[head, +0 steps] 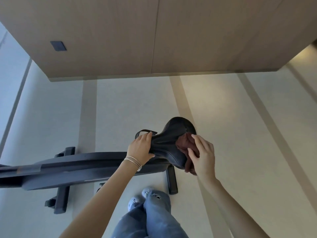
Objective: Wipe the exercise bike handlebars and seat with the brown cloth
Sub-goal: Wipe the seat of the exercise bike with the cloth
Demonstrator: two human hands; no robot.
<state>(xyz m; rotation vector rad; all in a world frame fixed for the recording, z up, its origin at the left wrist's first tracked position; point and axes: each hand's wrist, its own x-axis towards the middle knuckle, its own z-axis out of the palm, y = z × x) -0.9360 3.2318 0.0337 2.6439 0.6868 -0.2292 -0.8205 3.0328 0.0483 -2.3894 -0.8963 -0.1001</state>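
Note:
The black bike seat (173, 134) stands in the middle of the view, its narrow nose pointing left. My left hand (140, 147) grips the nose of the seat, fingers curled over its top. My right hand (203, 156) holds the bunched brown cloth (184, 143) against the wide right side of the seat, thumb and fingers wrapped round the cloth. Part of the cloth hangs below my right palm. The handlebars are out of view.
The dark bike frame (68, 167) runs left from the seat, with floor stabiliser bars (61, 200) below it. A wooden wall panel (154, 35) rises behind. My legs in jeans and blue shoes (149, 198) stand close under the seat on a pale floor.

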